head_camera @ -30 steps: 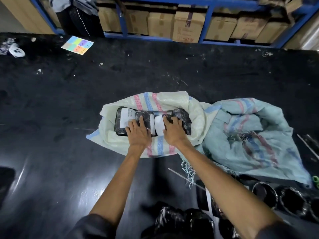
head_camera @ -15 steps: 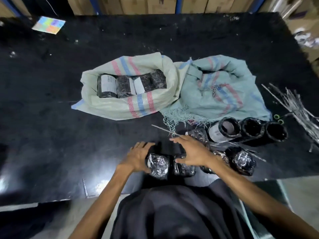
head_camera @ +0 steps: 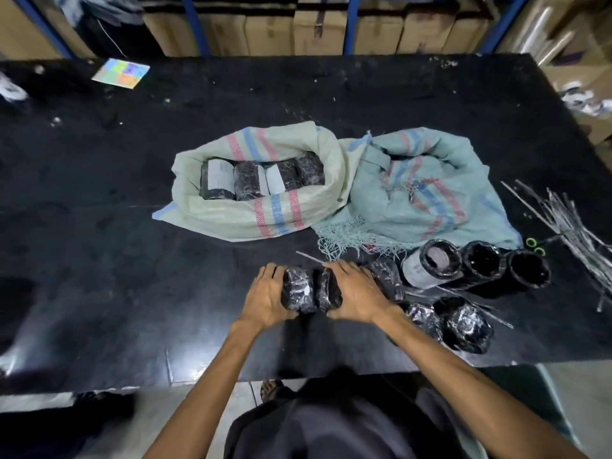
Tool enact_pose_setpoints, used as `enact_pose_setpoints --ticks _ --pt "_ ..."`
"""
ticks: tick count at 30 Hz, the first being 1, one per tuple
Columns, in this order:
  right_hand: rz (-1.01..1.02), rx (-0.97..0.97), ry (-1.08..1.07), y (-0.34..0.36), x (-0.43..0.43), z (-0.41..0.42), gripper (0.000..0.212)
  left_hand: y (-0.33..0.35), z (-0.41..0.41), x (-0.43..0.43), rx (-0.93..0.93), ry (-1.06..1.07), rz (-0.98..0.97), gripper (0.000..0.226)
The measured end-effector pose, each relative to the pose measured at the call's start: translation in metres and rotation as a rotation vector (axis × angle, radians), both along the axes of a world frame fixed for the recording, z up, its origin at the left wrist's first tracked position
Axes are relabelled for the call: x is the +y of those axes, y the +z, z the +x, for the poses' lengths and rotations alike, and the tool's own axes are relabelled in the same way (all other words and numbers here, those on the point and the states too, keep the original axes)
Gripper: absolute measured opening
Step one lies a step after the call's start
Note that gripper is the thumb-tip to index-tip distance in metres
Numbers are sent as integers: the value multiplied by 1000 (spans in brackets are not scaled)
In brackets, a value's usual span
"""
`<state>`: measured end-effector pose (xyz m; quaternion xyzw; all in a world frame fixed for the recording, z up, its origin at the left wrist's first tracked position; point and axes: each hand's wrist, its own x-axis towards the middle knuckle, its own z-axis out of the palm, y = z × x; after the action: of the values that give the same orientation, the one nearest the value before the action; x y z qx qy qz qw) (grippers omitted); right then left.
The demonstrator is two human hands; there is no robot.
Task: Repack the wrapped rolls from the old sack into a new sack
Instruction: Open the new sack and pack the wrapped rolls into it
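— Black tabletop point(head_camera: 99, 260) fills my feed. Sacks?
— Centre frame I see a cream striped sack point(head_camera: 231, 220), mouth open, four rolls point(head_camera: 251, 180) in a row inside; a crumpled pale green sack point(head_camera: 430, 193) touches its right side.
— Hands?
— Lower centre: left hand point(head_camera: 265, 293) and right hand point(head_camera: 357, 293) clasp two wrapped rolls point(head_camera: 299, 289) between them, fingers curled round.

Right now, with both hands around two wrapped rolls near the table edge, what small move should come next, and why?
Probably lift the two rolls together toward the pale sack: the left hand and right hand grip them from both sides, and that open sack holds four rolls.
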<state>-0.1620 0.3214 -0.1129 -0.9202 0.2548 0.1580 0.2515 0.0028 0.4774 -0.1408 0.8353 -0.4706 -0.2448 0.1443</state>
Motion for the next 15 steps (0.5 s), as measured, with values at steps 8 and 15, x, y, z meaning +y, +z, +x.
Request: enact_pose_setpoints --ticks 8,15 --pt "8 -367 -83 89 -87 154 112 99 153 -56 -86 278 -249 103" --pt "-66 -273 -50 83 -127 264 104 106 245 -95 -188 323 -116 89"
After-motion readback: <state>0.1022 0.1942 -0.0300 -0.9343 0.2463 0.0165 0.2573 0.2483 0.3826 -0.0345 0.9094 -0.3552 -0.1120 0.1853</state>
